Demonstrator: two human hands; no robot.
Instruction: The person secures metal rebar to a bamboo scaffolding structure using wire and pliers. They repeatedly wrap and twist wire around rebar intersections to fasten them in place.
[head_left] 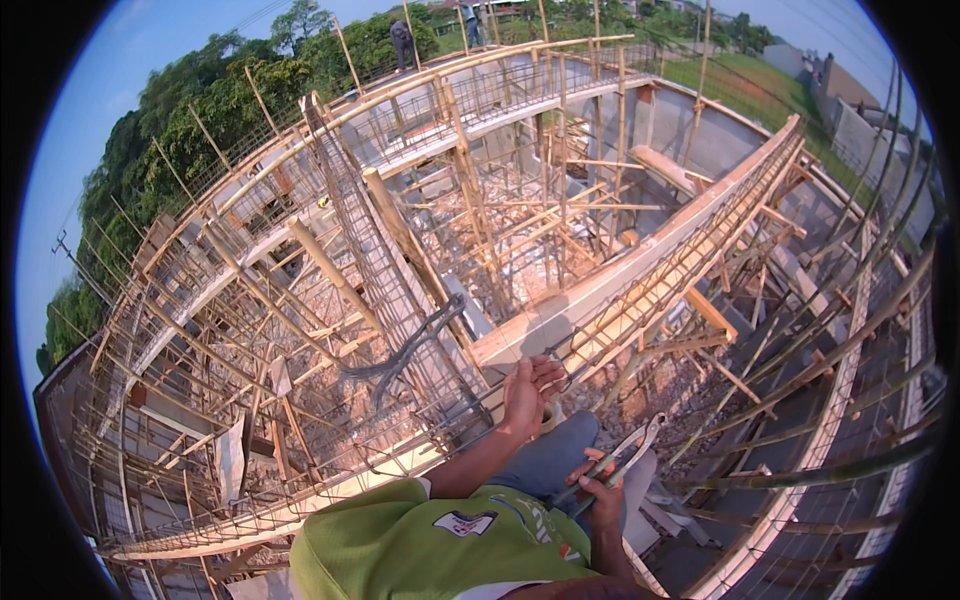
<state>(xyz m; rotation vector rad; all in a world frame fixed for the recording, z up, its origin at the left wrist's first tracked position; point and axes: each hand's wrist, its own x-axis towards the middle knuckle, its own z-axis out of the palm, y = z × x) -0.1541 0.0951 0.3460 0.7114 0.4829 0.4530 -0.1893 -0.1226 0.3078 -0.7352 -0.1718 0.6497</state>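
Trees (pixel 190 125) stand beyond the curved frame at the far left, with wooden poles (pixel 325 262) slanting up in front of them. Next to the right, a long steel cage (pixel 365 225) runs away from the person, and a tangled bundle of dark wire (pixel 415 345) lies draped across its near end. The left forearm rises from the green shirt (pixel 390 540), slanting up and to the right across the blue trousers (pixel 560 440), so that the left hand (pixel 530 395) sits above the near corner where the steelwork meets. That hand is spread open, its fingers reaching toward the right; whether they touch the steel bars (pixel 640 300) just beside them, I cannot tell. Behind the fingertips, a wooden board (pixel 550 315) stretches up and to the right along those bars. Farther right and lower, the right forearm comes up from the lower edge, bent close to the body, and the right hand (pixel 602 497) is curled around the handles of the pliers (pixel 652 428). The pliers tilt up and to the right, away from the trousers, their head well apart from the left hand. At the far right, bamboo poles (pixel 840 468) cross the view.
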